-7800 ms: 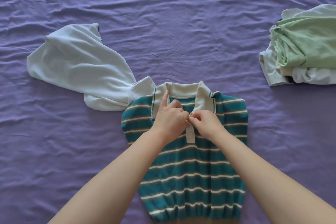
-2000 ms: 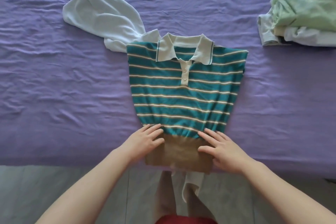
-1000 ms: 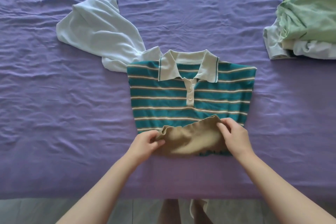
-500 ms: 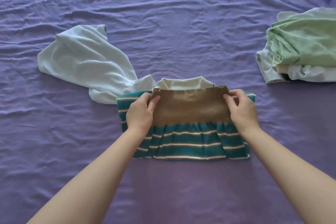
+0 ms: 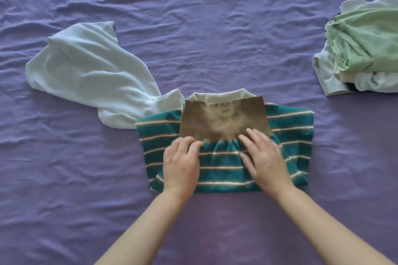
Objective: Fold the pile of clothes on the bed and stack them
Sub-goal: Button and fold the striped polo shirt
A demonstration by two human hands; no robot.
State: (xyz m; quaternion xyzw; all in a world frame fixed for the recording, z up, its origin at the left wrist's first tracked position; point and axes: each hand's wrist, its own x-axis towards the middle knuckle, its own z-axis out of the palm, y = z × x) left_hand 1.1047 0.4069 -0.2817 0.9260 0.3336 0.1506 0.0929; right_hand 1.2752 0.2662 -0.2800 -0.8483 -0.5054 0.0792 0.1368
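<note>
A teal striped polo shirt (image 5: 224, 170) lies folded in half on the purple bed sheet (image 5: 204, 28), its brown hem band (image 5: 224, 120) turned up over the cream collar. My left hand (image 5: 181, 163) rests flat on the shirt's left part, fingers slightly bent at the band's lower edge. My right hand (image 5: 265, 159) lies flat with straight fingers on the shirt's right part. A pale blue garment (image 5: 90, 73) lies unfolded to the left, its end tucked beside the shirt's shoulder.
A stack of folded clothes (image 5: 364, 49), green on top of pale ones, sits at the right edge of the bed. Wrinkled purple sheet spreads all around the shirt.
My hands let go of the brown hem band after laying it over the collar and slid back toward me, now lying flat on the folded shirt.
</note>
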